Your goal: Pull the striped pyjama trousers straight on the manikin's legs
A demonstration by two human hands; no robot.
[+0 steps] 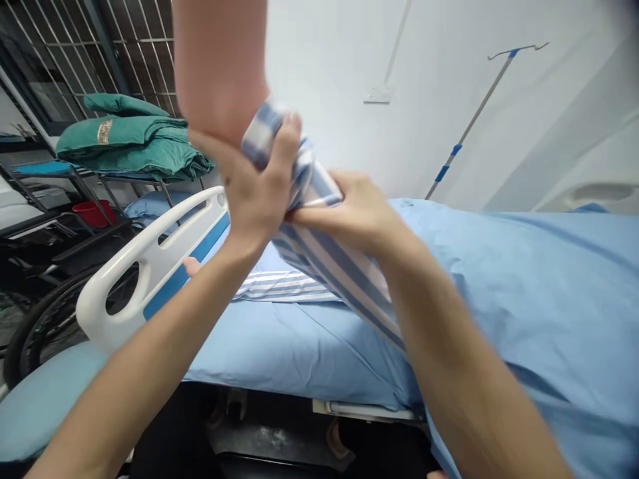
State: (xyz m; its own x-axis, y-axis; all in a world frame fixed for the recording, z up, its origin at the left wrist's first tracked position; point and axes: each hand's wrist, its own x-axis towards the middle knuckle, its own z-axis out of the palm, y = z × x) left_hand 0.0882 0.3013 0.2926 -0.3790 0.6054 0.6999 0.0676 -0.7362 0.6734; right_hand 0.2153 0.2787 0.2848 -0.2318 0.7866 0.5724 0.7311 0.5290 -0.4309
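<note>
My left hand [254, 186] grips a bunched blue-and-white striped sleeve [274, 136], with its fingers against a bare forearm [219, 66] raised from the bed. That forearm belongs to another person, and its hand is hidden inside the cloth. My right hand [347, 213] closes on the same striped garment [339, 273], which runs down towards the bed. A light blue sheet [524, 299] covers the body on the bed, and its shape beneath is hidden.
A white plastic bed rail [144, 266] with a blue strip stands left of the bed. Beyond it are folded green cloths [130, 140] on a rack, a red bucket [92, 213] and a wheelchair wheel [44, 319]. A drip pole [474, 120] leans against the white wall.
</note>
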